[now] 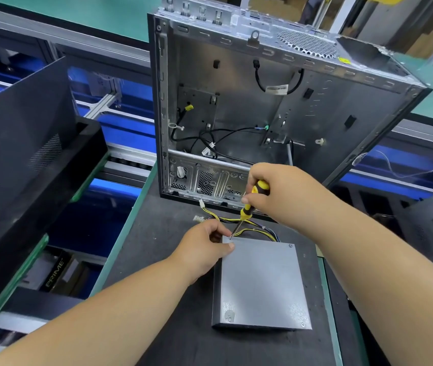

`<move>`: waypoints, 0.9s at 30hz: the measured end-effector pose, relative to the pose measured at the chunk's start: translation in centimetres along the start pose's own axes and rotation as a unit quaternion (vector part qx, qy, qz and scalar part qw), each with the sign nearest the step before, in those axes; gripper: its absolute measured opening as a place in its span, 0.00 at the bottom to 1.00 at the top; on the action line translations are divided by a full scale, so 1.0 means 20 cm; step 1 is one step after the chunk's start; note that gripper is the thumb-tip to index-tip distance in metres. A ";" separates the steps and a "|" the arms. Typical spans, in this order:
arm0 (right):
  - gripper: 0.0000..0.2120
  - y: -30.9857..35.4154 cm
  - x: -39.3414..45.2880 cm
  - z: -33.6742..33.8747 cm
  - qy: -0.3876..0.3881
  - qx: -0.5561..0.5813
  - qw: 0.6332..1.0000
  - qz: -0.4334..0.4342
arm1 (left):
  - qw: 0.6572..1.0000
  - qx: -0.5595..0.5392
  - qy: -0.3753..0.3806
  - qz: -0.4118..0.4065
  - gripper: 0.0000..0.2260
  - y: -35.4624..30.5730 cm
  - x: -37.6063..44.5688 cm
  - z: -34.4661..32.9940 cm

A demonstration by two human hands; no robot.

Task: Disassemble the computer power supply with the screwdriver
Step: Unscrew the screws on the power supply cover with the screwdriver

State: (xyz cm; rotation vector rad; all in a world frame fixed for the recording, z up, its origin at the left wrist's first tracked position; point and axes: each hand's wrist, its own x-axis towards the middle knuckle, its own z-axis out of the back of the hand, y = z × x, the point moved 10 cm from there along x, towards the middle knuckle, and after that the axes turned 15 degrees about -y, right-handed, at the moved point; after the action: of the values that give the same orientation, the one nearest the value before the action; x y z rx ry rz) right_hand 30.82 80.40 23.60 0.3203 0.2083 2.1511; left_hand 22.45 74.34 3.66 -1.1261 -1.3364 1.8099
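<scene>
I see the power supply (261,283) lying flat on the dark table (173,260), its grey lid up, just in front of an open, gutted computer case (263,101) that stands upright. My right hand (276,191) is clenched around the yellow-and-black handle of the screwdriver (249,207), which tilts down and to the left; its tip sits on the far left corner of the lid, where a screw seems to be, though it is too small for me to be sure. My left hand (205,249) grips that same corner, thumb pressed on the lid just beside the tip, fingers curled over the edge. A bundle of yellow and black wires (249,228) runs out of the far side of the supply toward the case, ending in 2 white plugs (200,211) on the table.
</scene>
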 end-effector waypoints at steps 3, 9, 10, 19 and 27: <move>0.05 0.03 -0.06 -0.01 -0.024 0.028 0.999 0.012 | 1.000 -0.008 0.005 0.001 0.09 -0.01 -0.01 0.00; 0.06 0.06 -0.10 -0.03 -0.017 0.049 0.998 0.043 | 1.000 -0.016 0.006 -0.001 0.09 -0.03 -0.02 0.00; 0.07 0.07 -0.10 -0.03 -0.004 0.050 0.997 0.060 | 1.000 -0.015 0.007 -0.001 0.08 -0.03 -0.02 0.00; 0.09 0.14 -0.08 -0.06 0.062 0.025 0.988 0.141 | 1.000 -0.012 -0.003 -0.009 0.09 -0.03 -0.01 0.01; 0.08 0.03 -0.05 -0.04 -0.004 -0.085 0.992 0.096 | 1.000 0.003 -0.007 -0.013 0.09 -0.02 -0.01 0.01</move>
State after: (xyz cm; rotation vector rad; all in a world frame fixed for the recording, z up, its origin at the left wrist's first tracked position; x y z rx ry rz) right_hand 30.62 79.18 22.93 0.2593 -0.0109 2.3385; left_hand 22.47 74.21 4.14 -1.0892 -1.3480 1.8044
